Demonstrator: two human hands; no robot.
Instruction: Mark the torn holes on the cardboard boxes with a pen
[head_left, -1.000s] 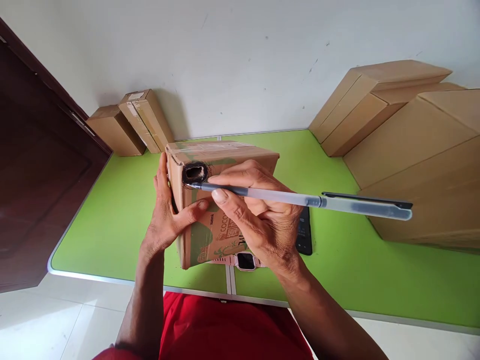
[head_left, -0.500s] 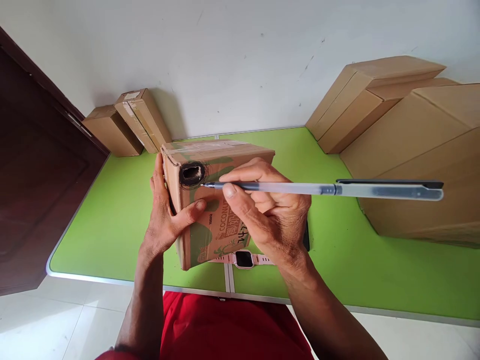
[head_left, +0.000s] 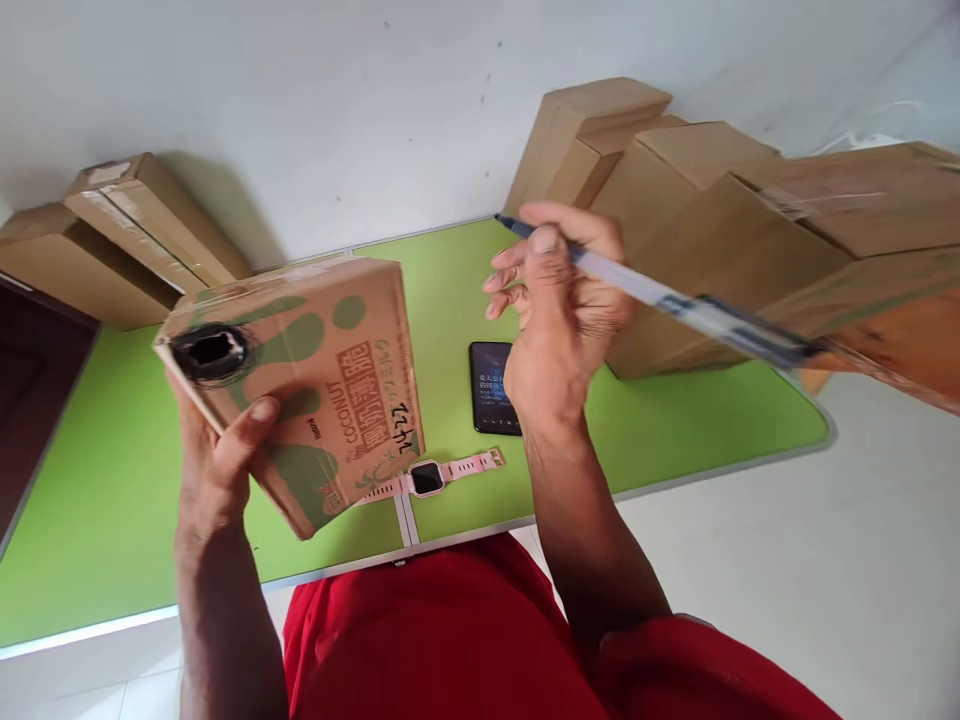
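Observation:
My left hand grips the left edge of a cardboard box, its thumb on the printed front. The box carries green patches, COCONUT lettering and handwritten black numbers. Black scribbled ink rings a hole near its upper left corner. My right hand is apart from the box, to its right, pinching a pen between thumb and forefinger. The pen's dark tip points up and left; its far end is blurred. Below the box's lower right corner lies a pink-strapped smartwatch. A black phone lies partly behind my right wrist.
Two cardboard boxes stand at the back left against the wall. Several more boxes crowd the right side, with an orange-brown carton at the far right. The green table's front edge runs before my red clothing.
My right hand has lifted the pen from beside the hole and drawn it away from the box. The view has turned right, showing the phone and more boxes.

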